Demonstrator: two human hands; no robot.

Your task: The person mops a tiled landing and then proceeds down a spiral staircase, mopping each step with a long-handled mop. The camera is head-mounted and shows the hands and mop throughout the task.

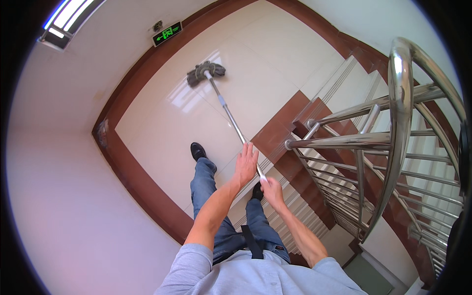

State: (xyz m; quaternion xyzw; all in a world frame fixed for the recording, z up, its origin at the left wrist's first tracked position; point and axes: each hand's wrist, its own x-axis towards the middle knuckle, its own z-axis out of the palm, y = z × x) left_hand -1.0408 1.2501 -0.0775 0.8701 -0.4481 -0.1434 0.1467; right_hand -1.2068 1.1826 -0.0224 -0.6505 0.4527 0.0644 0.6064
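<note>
A mop with a metal handle (234,122) slants from my hands to the glossy tiled landing (263,55). Its grey mop head (205,72) lies on the pale tiles, spread sideways. My right hand (272,192) is wrapped around the white grip at the handle's near end. Farther up the pole, my left hand (247,164) rests around the handle with its fingers stretched fairly straight; the thumb is hidden. One black shoe (198,151) stands on the landing, left of the handle. Behind my right hand, the other shoe (257,191) is at the top of the stairs, partly covered.
Stainless steel railings (343,142) curve along the right. Descending stairs (295,214) begin beneath me, and another flight (348,79) lies beyond the railing. A brown skirting border (147,191) edges the white walls. A lit exit sign (167,34) hangs low on the far-left wall.
</note>
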